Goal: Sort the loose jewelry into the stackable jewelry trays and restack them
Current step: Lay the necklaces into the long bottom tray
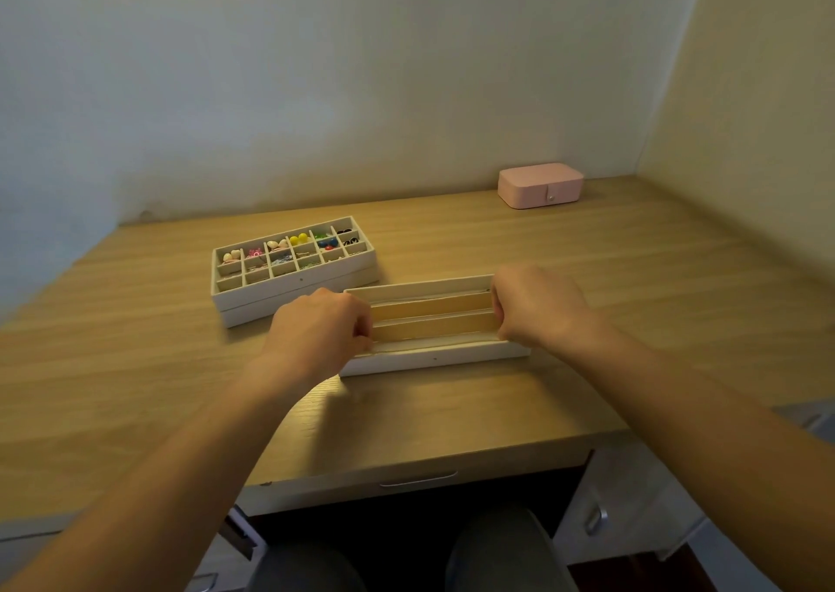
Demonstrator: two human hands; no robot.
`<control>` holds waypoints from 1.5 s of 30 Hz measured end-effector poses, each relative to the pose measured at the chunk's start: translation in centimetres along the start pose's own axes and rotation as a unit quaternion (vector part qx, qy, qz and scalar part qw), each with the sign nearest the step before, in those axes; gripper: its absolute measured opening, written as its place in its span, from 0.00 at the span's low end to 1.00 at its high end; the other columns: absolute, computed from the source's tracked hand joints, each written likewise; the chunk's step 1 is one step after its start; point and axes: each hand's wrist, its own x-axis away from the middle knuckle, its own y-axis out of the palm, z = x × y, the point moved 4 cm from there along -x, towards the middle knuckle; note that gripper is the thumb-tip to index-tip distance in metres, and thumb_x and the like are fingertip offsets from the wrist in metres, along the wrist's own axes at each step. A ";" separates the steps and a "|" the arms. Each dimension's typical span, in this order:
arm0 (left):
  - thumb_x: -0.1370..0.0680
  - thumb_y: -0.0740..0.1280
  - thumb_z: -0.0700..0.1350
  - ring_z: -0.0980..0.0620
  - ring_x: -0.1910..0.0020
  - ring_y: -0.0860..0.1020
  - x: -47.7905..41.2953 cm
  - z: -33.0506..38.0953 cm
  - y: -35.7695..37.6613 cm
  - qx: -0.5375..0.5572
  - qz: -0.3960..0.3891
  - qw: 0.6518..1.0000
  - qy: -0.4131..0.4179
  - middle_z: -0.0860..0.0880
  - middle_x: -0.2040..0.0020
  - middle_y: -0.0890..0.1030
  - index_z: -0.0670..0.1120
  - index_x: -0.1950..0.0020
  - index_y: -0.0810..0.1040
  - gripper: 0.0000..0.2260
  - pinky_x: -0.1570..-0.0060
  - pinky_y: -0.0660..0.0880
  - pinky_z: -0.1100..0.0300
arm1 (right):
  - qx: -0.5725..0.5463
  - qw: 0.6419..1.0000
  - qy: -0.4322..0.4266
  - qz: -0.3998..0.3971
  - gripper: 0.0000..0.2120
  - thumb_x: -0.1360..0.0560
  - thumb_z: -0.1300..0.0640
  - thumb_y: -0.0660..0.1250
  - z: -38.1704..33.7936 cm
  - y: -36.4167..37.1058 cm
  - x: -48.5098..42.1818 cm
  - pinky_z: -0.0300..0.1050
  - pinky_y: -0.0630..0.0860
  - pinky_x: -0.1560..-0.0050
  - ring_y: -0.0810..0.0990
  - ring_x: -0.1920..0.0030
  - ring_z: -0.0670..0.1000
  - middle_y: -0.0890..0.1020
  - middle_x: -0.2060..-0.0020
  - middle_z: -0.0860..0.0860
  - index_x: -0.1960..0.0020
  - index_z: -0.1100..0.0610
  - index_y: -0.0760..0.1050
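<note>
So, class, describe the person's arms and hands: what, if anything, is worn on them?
Both forearms are bare, with no sleeves in view. The left hand and the right hand carry no gloves, rings, watch or bracelet that can be seen.

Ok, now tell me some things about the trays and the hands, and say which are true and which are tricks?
1. The left hand and right hand hold the long tray by its ends. True.
2. The pink box is open. False: its lid is shut.
3. The grid tray sits on a second tray. True.
4. The grid tray is empty. False: colourful jewelry lies in its back compartments.
</note>
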 end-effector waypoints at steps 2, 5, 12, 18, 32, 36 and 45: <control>0.25 0.73 0.53 0.54 0.60 0.80 0.1 0.1 0.1 0.000 -0.017 1.000 0.009 0.57 0.59 0.82 0.57 0.53 0.84 0.03 0.59 0.82 0.53 | 0.013 1.000 -0.018 0.009 0.07 0.28 0.60 0.70 0.0 -0.3 0.2 0.48 0.78 0.57 0.82 0.52 0.57 0.82 0.53 0.51 0.55 0.50 0.76; 0.24 0.73 0.55 0.55 0.58 0.79 0.3 -0.1 -0.2 0.020 -0.026 0.999 0.020 0.58 0.57 0.82 0.57 0.51 0.85 0.04 0.58 0.82 0.54 | 0.005 0.999 -0.054 0.001 0.04 0.24 0.54 0.69 0.4 -1.0 0.2 0.47 0.78 0.56 0.82 0.50 0.53 0.83 0.53 0.47 0.51 0.46 0.81; 0.19 0.66 0.46 0.56 0.55 0.76 0.8 -0.2 -0.7 0.094 -0.060 0.993 0.036 0.58 0.52 0.79 0.56 0.46 0.85 0.09 0.57 0.74 0.59 | -0.114 0.979 -0.070 -0.154 0.15 0.24 0.58 0.62 1.8 -0.5 -0.1 0.53 0.82 0.47 0.83 0.53 0.47 0.86 0.55 0.44 0.55 0.46 0.87; 0.19 0.63 0.45 0.57 0.51 0.78 1.0 -0.4 0.2 0.089 -0.091 0.992 0.014 0.57 0.47 0.82 0.56 0.47 0.85 0.12 0.50 0.79 0.56 | -0.105 0.976 -0.073 -0.175 0.15 0.23 0.59 0.62 1.6 -0.1 -0.2 0.52 0.81 0.46 0.81 0.52 0.47 0.85 0.52 0.44 0.53 0.47 0.87; 0.20 0.66 0.45 0.58 0.54 0.78 1.5 -0.7 0.3 0.138 -0.092 0.986 0.005 0.57 0.50 0.81 0.54 0.48 0.86 0.09 0.51 0.79 0.56 | -0.091 0.980 -0.065 -0.165 0.10 0.23 0.54 0.66 2.4 0.3 -0.9 0.54 0.82 0.48 0.83 0.54 0.48 0.86 0.56 0.45 0.52 0.50 0.87; 0.20 0.67 0.44 0.58 0.55 0.78 1.2 -1.0 0.3 0.135 -0.081 0.988 -0.003 0.57 0.53 0.81 0.54 0.51 0.86 0.09 0.53 0.79 0.56 | -0.119 0.984 -0.052 -0.122 0.09 0.25 0.54 0.66 2.6 0.3 -1.2 0.55 0.82 0.49 0.82 0.54 0.48 0.85 0.57 0.45 0.54 0.49 0.86; 0.25 0.73 0.51 0.56 0.66 0.72 -0.2 -3.0 1.1 0.176 -0.001 0.981 -0.082 0.56 0.65 0.74 0.59 0.52 0.81 0.04 0.67 0.66 0.59 | -0.122 0.991 -0.034 -0.041 0.10 0.30 0.55 0.73 2.5 0.2 -1.6 0.49 0.81 0.53 0.79 0.56 0.47 0.77 0.60 0.42 0.51 0.43 0.81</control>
